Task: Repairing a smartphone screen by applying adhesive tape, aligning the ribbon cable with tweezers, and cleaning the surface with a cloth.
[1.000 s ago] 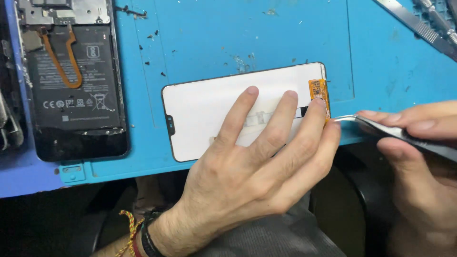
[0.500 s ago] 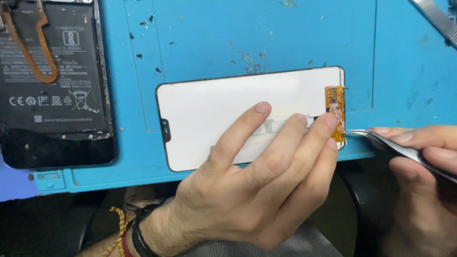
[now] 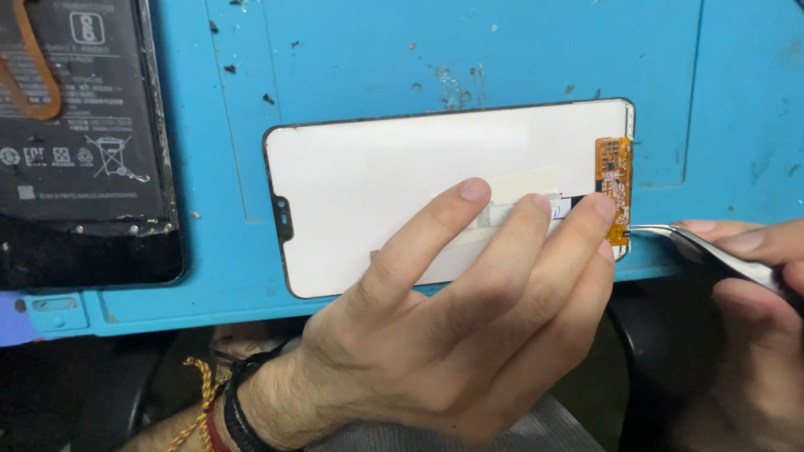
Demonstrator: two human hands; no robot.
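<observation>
Pinning the white rectangular phone display panel (image 3: pixel 402 192) flat with spread fingers, the left hand (image 3: pixel 452 335) steadies it on the blue silicone repair mat (image 3: pixel 502 59); the right hand (image 3: pixel 754 285), pinched on thin metal tweezers (image 3: pixel 703 245), sets their tip at the orange flex connector (image 3: pixel 615 186).

Head camera looks steeply down, seemingly close, at blue mat (image 3: pixel 469 50)

A blue mat (image 3: pixel 469 50) covered the counter. A white phone screen panel (image 3: pixel 377 192) lay at frame centre; an opened phone body (image 3: pixel 84 142) lay at upper left.

Left hand (image 3: pixel 452 335) on white screen panel (image 3: pixel 377 184), tweezers (image 3: pixel 712 251) at orange flex (image 3: pixel 614 188)
</observation>
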